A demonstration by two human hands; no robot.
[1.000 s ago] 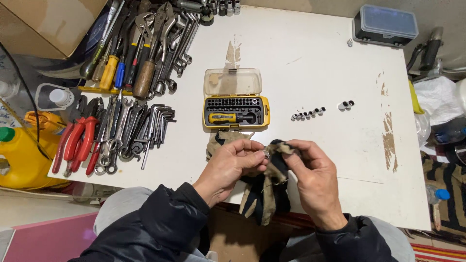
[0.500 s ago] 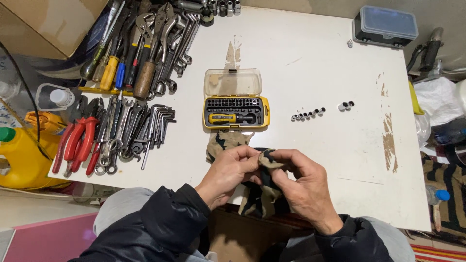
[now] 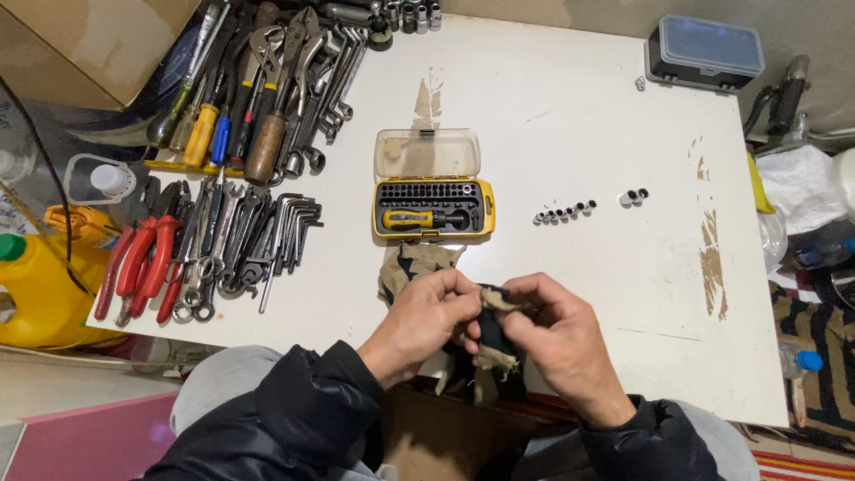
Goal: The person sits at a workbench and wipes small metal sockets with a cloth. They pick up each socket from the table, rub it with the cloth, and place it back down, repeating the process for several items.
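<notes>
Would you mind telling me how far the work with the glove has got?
Done: tools are laid out on the white table and the yellow bit case sits open. In hand: the left hand and right hand both grip one dark glove at the table's near edge. Left: it is on neither hand, and a second glove lies on the table.
</notes>
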